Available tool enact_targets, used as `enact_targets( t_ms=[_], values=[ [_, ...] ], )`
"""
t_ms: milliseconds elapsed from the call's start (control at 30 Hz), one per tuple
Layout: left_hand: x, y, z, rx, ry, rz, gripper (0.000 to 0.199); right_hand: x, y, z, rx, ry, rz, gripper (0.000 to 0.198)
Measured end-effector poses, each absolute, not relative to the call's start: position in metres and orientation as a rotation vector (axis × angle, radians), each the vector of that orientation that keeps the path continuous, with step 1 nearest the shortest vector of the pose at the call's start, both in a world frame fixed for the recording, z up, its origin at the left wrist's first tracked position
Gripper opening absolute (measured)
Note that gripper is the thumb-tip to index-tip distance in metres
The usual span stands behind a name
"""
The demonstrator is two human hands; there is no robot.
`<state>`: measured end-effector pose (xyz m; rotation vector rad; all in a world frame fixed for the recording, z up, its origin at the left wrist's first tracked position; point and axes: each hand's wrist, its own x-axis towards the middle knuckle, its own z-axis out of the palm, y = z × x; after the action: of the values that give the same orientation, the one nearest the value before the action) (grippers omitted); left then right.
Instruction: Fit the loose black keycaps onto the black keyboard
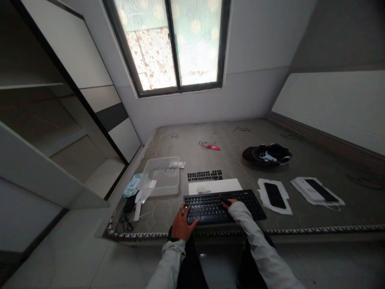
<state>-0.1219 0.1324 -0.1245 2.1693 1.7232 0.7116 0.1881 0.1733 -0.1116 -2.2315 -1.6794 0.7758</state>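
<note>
A black keyboard [210,214] lies at the front of the mattress, with many bare key positions in its left and middle part. My left hand [183,224] rests at the keyboard's left end, fingers and thumb spread over its edge. Over the keyboard's middle, my right hand [231,203] is closed round a small dark tool [224,199], whose exact kind is too dark to make out. Behind the keyboard is a white sheet [225,185] bearing a small translucent piece [203,188]. Several black keycaps [204,176] are laid out in rows beyond the sheet.
A clear plastic box [162,192] stands left, beside a blue-white packet [132,185] and dark cables [124,220]. To the right lie a phone [274,195] on white wrapping, another dark device [321,190] and a dark cap [267,154]. A red packet [211,147] lies farther back.
</note>
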Motion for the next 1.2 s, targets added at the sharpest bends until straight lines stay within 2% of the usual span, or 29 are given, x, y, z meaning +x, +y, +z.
enact_targets(
  t_ms=[500, 800, 1033, 1200],
  values=[
    [-0.121, 0.132, -0.121, 2.160, 1.723, 0.686, 0.067, 0.191, 0.165, -0.102, -2.197, -1.770, 0.736, 0.036],
    [-0.121, 0.132, -0.119, 2.127, 1.729, 0.660, 0.067, 0.183, 0.163, -0.102, -2.159, -1.739, 0.625, 0.028],
    [-0.122, 0.132, -0.123, 2.096, 1.751, 0.629, 0.069, 0.179, 0.165, -0.125, -1.934, -1.676, 0.538, 0.029],
    [-0.121, 0.132, -0.124, 2.093, 1.777, 0.609, 0.069, 0.169, 0.158, -0.104, -1.767, -1.539, 0.661, 0.035]
  ],
)
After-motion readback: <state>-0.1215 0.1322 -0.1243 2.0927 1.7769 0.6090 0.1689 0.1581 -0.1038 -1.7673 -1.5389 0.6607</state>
